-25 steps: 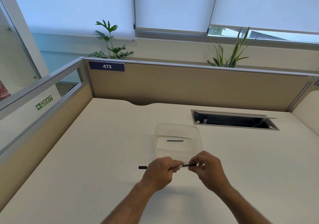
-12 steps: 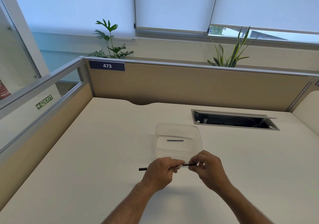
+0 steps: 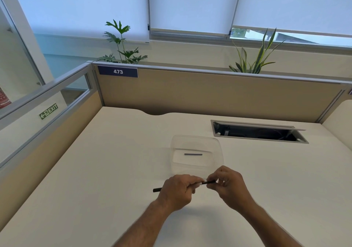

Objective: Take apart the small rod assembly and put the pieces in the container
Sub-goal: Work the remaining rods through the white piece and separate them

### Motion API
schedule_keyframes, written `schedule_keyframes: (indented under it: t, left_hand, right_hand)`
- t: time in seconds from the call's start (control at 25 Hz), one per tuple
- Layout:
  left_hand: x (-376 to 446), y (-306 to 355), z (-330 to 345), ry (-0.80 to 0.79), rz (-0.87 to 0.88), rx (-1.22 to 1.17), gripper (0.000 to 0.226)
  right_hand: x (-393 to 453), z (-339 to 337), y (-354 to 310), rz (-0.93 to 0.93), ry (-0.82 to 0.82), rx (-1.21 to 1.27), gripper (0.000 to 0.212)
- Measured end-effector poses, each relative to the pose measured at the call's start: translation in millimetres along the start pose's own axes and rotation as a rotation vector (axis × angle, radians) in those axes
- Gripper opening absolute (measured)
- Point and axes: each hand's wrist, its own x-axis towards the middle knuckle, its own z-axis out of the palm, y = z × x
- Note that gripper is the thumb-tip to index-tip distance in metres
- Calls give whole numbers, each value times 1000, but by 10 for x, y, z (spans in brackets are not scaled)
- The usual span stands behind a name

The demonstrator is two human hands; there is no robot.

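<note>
A thin black rod assembly (image 3: 208, 182) is held level above the desk, just in front of the container. My left hand (image 3: 178, 189) is closed around its middle, and a dark end sticks out to the left of that fist. My right hand (image 3: 226, 183) pinches the rod's right end with its fingertips. A light band shows on the rod between the two hands. The clear plastic container (image 3: 219, 147) stands just behind my hands, with one short grey rod piece (image 3: 193, 154) lying flat inside it.
The cream desk (image 3: 114, 170) is boxed in by tan partition panels at the back and left. An open cable hatch (image 3: 259, 131) is sunk into the desk at the back right. Two plants stand behind the rear partition.
Both hands keep the same hold on the rod. The gap between them looks very slightly wider; the container and the piece in it have not moved.
</note>
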Motion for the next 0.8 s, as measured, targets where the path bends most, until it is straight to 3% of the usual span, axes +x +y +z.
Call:
schedule_keyframes:
  t: [0.32, 0.48, 0.68, 0.8]
  left_hand:
    - [20, 27, -1, -33, 9, -42, 22]
    - [24, -2, -23, -58, -9, -94, 23]
    - [26, 5, -64, -179, -43, -186, 26]
    - [40, -6, -63, -242, -81, -195, 26]
  right_hand:
    - [1, -2, -78, -72, -130, -48, 18]
    - [-20, 18, -75, -100, -160, -64, 22]
    - [-66, 11, -49, -260, -178, -121, 8]
    - [-114, 6, -40, -339, -169, -158, 15]
